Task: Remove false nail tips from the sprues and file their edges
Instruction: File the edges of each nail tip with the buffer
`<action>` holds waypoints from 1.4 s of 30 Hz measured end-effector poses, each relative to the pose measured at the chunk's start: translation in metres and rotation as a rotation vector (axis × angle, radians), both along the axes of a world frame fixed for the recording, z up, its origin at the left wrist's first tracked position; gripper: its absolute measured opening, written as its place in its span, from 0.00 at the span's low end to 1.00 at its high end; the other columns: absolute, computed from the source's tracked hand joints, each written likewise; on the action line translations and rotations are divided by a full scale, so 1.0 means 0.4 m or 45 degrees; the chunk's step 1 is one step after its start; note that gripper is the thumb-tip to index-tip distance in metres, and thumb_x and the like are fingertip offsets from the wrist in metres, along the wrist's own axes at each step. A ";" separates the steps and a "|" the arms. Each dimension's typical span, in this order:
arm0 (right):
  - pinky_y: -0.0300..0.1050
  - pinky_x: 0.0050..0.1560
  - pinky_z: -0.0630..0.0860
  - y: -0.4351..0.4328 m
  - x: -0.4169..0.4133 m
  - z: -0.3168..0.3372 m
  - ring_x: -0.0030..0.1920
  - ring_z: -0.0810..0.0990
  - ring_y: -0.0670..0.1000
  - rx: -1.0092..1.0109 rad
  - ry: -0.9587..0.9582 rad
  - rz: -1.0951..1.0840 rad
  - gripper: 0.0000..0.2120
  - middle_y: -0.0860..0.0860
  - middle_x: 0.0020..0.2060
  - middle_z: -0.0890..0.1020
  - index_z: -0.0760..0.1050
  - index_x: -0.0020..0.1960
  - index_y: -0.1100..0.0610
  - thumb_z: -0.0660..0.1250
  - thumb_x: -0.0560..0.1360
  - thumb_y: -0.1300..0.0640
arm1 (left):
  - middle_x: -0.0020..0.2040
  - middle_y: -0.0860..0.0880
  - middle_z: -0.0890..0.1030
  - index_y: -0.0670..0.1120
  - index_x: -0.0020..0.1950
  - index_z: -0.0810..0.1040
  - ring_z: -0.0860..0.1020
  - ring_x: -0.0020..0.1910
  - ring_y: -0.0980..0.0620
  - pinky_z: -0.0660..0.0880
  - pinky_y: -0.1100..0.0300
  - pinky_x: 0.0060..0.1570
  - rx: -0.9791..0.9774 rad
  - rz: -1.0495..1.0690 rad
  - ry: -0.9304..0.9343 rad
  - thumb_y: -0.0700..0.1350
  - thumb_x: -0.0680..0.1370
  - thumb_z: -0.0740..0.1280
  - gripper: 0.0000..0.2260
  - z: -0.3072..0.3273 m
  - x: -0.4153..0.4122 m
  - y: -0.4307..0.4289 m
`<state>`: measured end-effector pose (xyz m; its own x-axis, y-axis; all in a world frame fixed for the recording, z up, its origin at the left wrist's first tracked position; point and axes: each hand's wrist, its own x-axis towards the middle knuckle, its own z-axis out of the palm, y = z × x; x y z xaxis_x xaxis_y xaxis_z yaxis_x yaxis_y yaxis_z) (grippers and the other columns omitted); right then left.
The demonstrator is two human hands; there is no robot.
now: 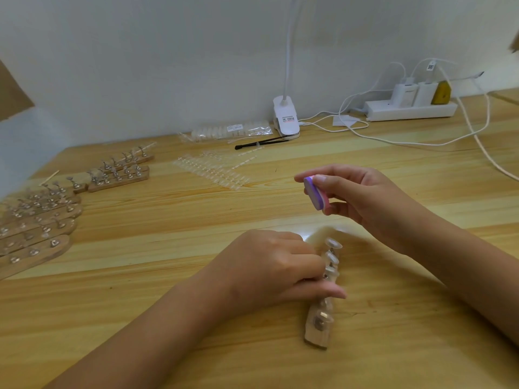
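Looks like we're mid-filing: right hand [365, 197] pinches the file block [316, 196] at 3 o'clock, left hand [269, 270] grips the stand [317, 329] of nail tips [332, 244] at 5 o'clock, next we bring them together.

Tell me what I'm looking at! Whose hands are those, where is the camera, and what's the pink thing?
There's no machine here. These are a person's two hands, seen from a camera worn on their head that looks down at a wooden table. The right hand pinches a small pink and purple nail file. The left hand grips a wooden strip with little stands that carry clear false nail tips. Farther back lie more clear tips still joined on their sprues. At the left are other wooden strips with metal stands. By the wall are a white clip lamp and a power strip.
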<state>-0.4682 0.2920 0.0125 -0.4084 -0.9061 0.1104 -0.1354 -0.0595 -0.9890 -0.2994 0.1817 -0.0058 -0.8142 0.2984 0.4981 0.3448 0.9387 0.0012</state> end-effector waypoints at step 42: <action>0.35 0.43 0.78 -0.004 -0.015 -0.006 0.46 0.80 0.45 -0.028 -0.166 -0.020 0.18 0.50 0.47 0.86 0.83 0.57 0.50 0.70 0.69 0.48 | 0.28 0.52 0.71 0.47 0.32 0.74 0.64 0.30 0.57 0.64 0.69 0.35 0.576 -0.100 0.405 0.50 0.74 0.75 0.15 0.018 0.013 0.029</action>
<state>-0.4741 0.2905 0.0102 -0.4346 -0.8975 0.0750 -0.0071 -0.0799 -0.9968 -0.2942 0.1933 0.0015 -0.5871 0.0511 0.8079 0.4626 0.8402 0.2830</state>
